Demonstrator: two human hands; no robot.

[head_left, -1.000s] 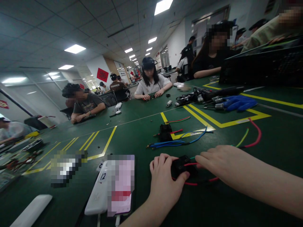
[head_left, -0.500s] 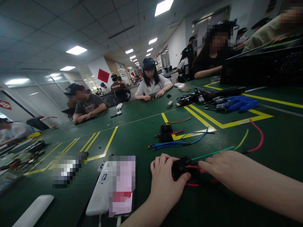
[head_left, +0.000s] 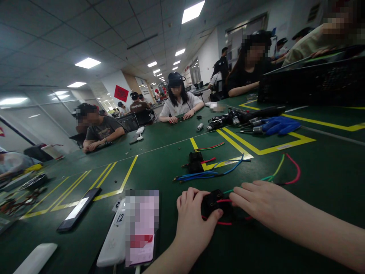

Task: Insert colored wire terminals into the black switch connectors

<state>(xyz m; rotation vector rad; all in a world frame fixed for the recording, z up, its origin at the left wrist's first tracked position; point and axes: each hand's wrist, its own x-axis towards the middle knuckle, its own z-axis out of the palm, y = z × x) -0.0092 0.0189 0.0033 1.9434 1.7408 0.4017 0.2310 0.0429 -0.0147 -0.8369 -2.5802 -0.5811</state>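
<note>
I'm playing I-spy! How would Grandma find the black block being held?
On the green table, find the left hand in front. It holds the black block; a red wire runs from there to the right hand. Unlike the black blocks farther back, it's held.

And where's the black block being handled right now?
In the head view, the black block is low, right of centre, in the left hand, with the right hand beside it at the red wire and blue wires just beyond.

Left hand holds black block on green table; right hand pinches red wire. Blue wires lie farther back.
</note>
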